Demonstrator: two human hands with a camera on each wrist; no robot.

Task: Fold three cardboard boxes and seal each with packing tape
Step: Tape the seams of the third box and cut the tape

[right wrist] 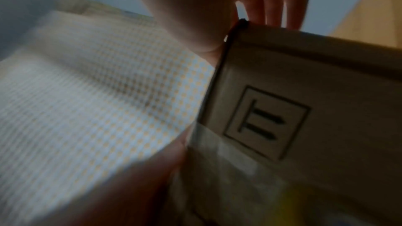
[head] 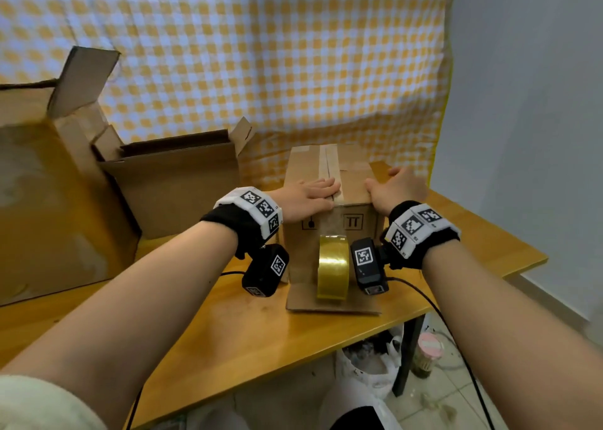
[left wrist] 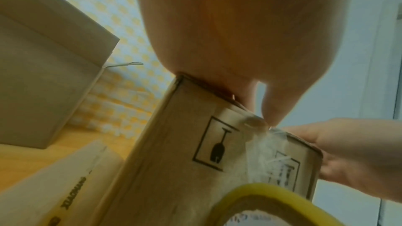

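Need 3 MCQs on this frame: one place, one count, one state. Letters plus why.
1. Where does the tape roll stand?
A. on top of the small box
B. on the flap in front of the small box
C. inside the large box

2. How many cardboard boxes are on the table?
A. three
B. one
C. five

3. How do the hands lie on the small box?
A. both flat on its top
B. both gripping the tape roll
C. both off the box

Key:
1 B: the roll stands on edge on the flap lying on the table.
2 A: large box, middle box, small box.
3 A: left hand and right hand press the top, either side of the taped seam.
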